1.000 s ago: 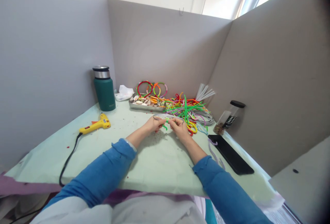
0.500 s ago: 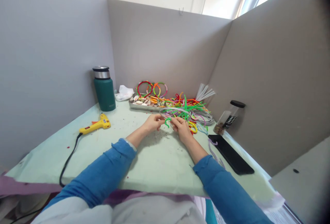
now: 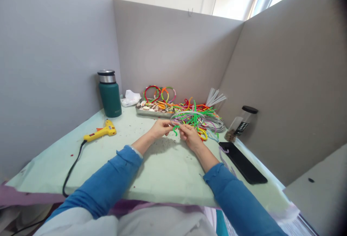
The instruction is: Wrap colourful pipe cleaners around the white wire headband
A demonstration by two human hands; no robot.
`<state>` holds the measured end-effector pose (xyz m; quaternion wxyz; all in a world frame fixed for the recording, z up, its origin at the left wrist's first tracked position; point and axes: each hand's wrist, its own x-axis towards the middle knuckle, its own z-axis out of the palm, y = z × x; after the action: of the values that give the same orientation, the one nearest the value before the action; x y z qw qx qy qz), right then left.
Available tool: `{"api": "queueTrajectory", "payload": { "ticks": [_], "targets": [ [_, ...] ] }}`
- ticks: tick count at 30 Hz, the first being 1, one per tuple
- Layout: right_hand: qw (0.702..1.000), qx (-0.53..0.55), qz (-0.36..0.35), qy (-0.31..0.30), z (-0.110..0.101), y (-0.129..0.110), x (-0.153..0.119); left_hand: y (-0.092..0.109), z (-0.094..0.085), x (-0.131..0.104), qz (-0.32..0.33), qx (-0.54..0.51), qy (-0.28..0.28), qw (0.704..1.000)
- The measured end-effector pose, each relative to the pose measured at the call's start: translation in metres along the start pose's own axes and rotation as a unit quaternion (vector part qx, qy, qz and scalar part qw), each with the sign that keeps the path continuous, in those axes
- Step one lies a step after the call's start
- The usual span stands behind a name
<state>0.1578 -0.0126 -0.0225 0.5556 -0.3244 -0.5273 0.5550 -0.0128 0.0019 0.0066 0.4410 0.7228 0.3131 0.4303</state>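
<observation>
Near the middle of the table, my left hand [image 3: 162,128] and my right hand [image 3: 190,134] pinch a thin grey hoop [image 3: 204,117] from either side. A short green pipe cleaner [image 3: 175,131] curls down between my fingertips, beside the hoop's lower edge. The fingers of both hands are closed. The hoop's upper part stands in front of a pile of coloured pipe cleaners [image 3: 208,112]. Exactly how the green piece meets the hoop is too small to tell.
A metal tray [image 3: 154,113] of small pieces lies behind, with coloured rings [image 3: 152,94] above it. At left are a green bottle [image 3: 110,98] and a yellow glue gun [image 3: 100,133] with its cord. A black phone [image 3: 242,163] and a clear jar [image 3: 241,122] stand at right.
The grey hoop has tilted and shifted slightly right, showing a rounder outline. The green piece has turned a little between my fingers; both hands have barely moved.
</observation>
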Motion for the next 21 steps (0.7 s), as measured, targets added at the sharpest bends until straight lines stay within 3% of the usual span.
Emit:
{"api": "queueTrajectory", "payload": {
  "ticks": [12,21],
  "targets": [
    [0.998,0.037,0.020,-0.039,0.0014,-0.0028,-0.0020,0.0048,-0.0039,-0.0017,-0.005,-0.008,-0.021,1.000],
    [0.999,0.017,0.015,-0.026,0.0022,-0.0027,-0.0024,0.0059,-0.0037,-0.0022,-0.013,0.003,-0.014,1.000]
  ]
}}
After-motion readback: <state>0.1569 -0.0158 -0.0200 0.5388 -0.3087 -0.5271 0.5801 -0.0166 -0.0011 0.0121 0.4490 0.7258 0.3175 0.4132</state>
